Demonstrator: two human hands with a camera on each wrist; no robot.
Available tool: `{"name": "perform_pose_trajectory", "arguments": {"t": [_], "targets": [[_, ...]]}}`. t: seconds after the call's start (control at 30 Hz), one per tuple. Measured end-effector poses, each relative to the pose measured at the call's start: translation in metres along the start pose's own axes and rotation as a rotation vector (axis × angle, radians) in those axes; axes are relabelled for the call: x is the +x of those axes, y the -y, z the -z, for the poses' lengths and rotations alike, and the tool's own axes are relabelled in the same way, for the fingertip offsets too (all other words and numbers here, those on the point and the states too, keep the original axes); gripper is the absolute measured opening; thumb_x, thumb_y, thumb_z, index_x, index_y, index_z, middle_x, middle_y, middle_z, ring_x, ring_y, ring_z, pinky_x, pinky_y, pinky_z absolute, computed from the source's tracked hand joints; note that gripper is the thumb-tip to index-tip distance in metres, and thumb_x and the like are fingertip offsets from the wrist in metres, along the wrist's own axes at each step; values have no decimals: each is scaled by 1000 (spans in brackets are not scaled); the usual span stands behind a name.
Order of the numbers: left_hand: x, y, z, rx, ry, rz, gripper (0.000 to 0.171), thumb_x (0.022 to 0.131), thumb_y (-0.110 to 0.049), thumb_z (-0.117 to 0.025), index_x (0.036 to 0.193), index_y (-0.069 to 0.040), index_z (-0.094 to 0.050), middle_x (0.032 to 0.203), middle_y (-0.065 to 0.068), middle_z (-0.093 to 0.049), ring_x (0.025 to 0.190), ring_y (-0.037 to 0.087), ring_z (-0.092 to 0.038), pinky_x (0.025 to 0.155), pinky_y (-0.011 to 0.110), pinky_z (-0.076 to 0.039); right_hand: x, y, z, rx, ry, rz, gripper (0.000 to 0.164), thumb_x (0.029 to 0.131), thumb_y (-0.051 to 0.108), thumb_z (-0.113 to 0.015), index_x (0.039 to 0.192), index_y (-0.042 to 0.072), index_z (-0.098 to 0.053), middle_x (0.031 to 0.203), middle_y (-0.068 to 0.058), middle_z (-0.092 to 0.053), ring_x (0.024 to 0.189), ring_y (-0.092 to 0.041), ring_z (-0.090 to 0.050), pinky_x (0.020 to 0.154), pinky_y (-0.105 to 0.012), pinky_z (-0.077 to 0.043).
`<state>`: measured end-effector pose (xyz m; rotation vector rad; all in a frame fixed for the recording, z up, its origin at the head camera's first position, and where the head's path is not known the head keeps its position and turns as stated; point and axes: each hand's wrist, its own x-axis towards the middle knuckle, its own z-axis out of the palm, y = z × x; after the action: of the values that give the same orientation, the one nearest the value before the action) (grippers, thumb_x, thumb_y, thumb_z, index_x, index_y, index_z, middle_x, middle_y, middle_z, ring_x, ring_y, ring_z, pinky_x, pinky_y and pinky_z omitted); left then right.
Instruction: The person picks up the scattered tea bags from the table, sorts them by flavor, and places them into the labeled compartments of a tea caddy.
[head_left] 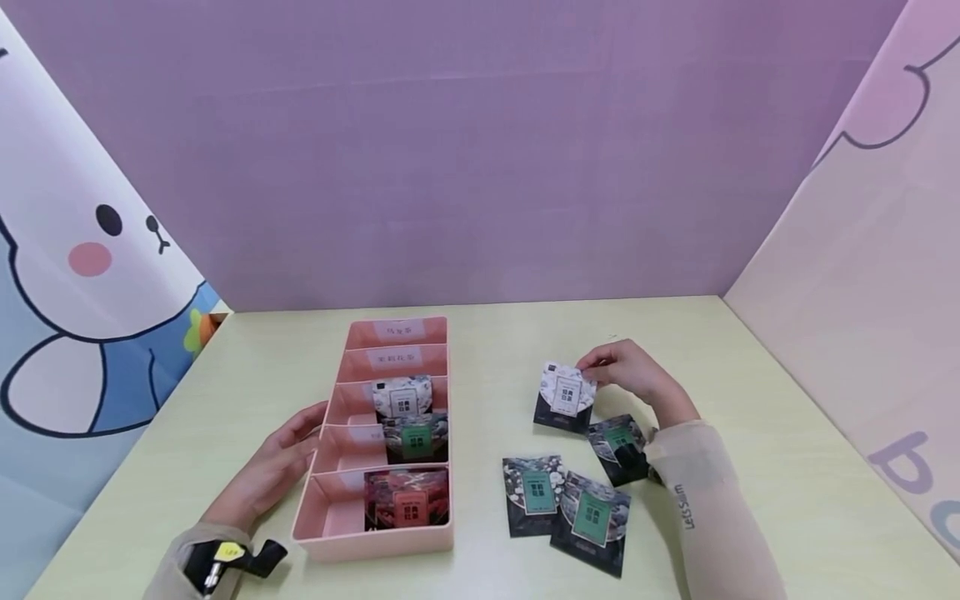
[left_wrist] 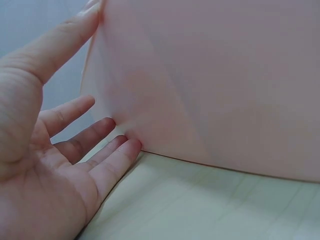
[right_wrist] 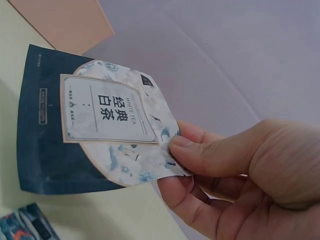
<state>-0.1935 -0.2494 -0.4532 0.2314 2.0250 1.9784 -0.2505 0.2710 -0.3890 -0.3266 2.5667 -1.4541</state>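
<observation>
Between thumb and fingers, my right hand (head_left: 636, 371) pinches the top corner of a white tea sachet (right_wrist: 112, 122), white above and dark blue below, raised off the table in the right wrist view. My left hand (head_left: 273, 468) lies along the left side of a pink divided box (head_left: 375, 546), its fingertips touching the wall in the left wrist view, fingers fairly straight. Inside the box, a white-topped sachet (head_left: 402, 398) stands in the middle compartment, a green-labelled sachet (head_left: 416, 439) in the one nearer me, and a red sachet (head_left: 408, 498) in the nearest. The two far compartments show bare floors and paper labels.
Right of the box lie a flower-patterned green-label sachet (head_left: 536, 496) and another green-label sachet (head_left: 592, 523), overlapping slightly. A third green-label sachet (head_left: 617, 442) lies beneath the right wrist, partly covered. A purple panel (head_left: 480, 167) rises behind the table (head_left: 480, 325), with printed panels at both sides.
</observation>
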Motion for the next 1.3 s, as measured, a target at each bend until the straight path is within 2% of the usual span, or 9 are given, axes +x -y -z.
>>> {"name": "perform_pose_trajectory", "arguments": {"t": [0.13,0.3,0.7,0.8,0.93,1.0,1.17,1.3], "targets": [[0,0,0,-9,-4,-2,63,105,-15,-51,156,1,-17,147,11,-34,117,0,-50,96,20,-47,1,6,-1,8,-22,-4,17,94,-2,-62,108,-8,-71,101,-14,-69,83,-21,-64,82,-51,-55],[1,1,-1,-4,3,8,66,105,-17,-51,157,-1,-15,156,20,-22,117,-4,-49,96,19,-46,5,14,-3,28,-47,-4,17,95,-1,-62,108,-7,-71,102,-13,-69,85,-21,-64,84,-52,-54],[2,2,-1,-12,15,6,67,104,-17,-52,157,-2,-14,153,11,-28,118,-6,-49,97,20,-45,15,33,-18,55,-60,11,18,95,-1,-63,109,-7,-71,103,-14,-68,87,-22,-63,87,-53,-53],[2,2,0,-22,18,1,67,104,-15,-52,157,-2,-14,150,6,-31,119,-6,-49,98,21,-46,18,38,-22,79,-57,20,18,94,-1,-63,109,-8,-71,100,-14,-68,85,-21,-64,83,-47,-56],[3,4,2,-23,29,-25,65,104,-14,-51,157,-1,-14,152,12,-29,119,-4,-50,97,21,-46,24,44,-30,112,-58,29,18,94,-1,-63,109,-8,-71,99,-14,-69,84,-20,-64,79,-40,-57],[3,4,3,-30,32,-37,64,104,-13,-50,157,-1,-15,151,13,-30,119,-3,-50,97,21,-46,27,47,-34,129,-57,35,18,94,-1,-63,109,-8,-71,100,-14,-69,84,-20,-64,81,-41,-57],[3,6,3,-51,39,-51,62,104,-10,-50,156,-1,-17,142,-1,-39,119,-1,-52,97,23,-47,36,54,-46,167,-56,40,17,93,-2,-64,108,-7,-71,102,-15,-69,85,-22,-65,86,-50,-55],[3,9,3,-50,41,-58,62,104,-11,-50,156,-2,-18,143,0,-38,120,0,-52,98,22,-47,41,61,-54,176,-63,48,17,93,-2,-64,108,-6,-72,104,-15,-69,86,-23,-66,84,-46,-56]]}}
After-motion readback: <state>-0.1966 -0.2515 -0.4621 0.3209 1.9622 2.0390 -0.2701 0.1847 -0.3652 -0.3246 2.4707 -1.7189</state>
